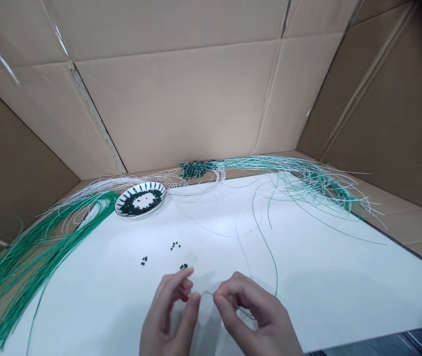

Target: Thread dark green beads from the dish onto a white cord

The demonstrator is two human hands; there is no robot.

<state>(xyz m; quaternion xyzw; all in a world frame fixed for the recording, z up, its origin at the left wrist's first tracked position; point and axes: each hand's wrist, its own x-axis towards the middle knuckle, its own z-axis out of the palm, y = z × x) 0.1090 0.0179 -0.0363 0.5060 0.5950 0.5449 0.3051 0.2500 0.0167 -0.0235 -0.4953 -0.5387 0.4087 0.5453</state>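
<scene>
Hands close together, my left hand (pixel 170 309) and right hand (pixel 251 309) work at the near edge of a white board (pixel 318 291), which sits inside a large cardboard box (pixel 181 99). Long bundles of green wire (pixel 21 262) sprawl across the board's left side, and a green-and-white bundle (pixel 307 173) runs along the far edge, with a dark beaded cluster (pixel 195 169) at its left end. Toward the far left, a round patterned plate (pixel 154 187) holds a heap of dark green beads (pixel 140 201). Closer to me, three small groups of loose beads (pixel 176 245) lie on the bare board, the nearest just beyond my left fingertips (pixel 187 284).

A single green strand (pixel 266 247) curves down behind my right hand and ends in a pale, thin tip (pixel 208 292) between my hands. My right thumb and forefinger seem to pinch it near that tip. My left fingers are curled, with the thumb and forefinger close in front of the tip, but I cannot tell whether they grip it or anything tiny. A short, taut span between my fingertips seems best, with both hands braced close together so the tip cannot wander.
</scene>
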